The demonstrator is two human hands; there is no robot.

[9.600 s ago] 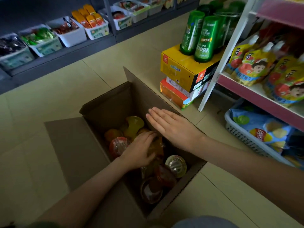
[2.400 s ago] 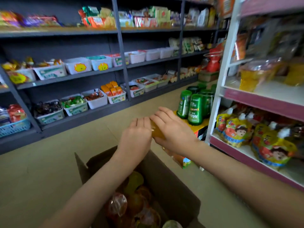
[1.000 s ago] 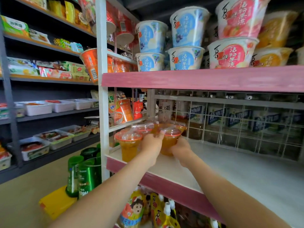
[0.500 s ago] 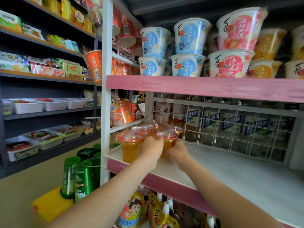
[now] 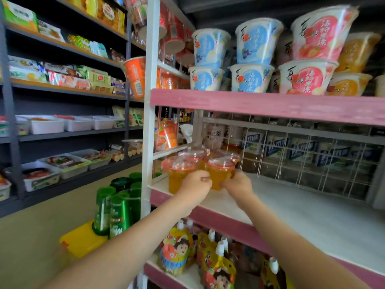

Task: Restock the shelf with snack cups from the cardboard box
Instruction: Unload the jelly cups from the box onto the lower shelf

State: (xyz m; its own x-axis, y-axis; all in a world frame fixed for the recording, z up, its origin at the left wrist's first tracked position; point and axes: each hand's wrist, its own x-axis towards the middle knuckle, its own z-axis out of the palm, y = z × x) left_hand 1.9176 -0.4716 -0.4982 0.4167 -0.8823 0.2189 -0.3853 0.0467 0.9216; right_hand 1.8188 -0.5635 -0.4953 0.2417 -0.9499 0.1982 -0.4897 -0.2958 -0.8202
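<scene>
Our left hand (image 5: 195, 184) and right hand (image 5: 237, 184) both gripped one orange snack cup (image 5: 219, 174), seemingly down on the shelf (image 5: 291, 205) beside several cups (image 5: 192, 156) already placed. Most of the shelf lay bare, so we judged restocking far from done.

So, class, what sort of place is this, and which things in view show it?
Probably a grocery shop: dark shelving of packaged snacks, stacked dessert cups on a pink shelf, and a left hand and right hand holding an orange snack cup beside others.

shelf (image 5: 291, 207): white board, pink front edge; on it: snack cups (image 5: 180, 176) clustered at left end
</scene>
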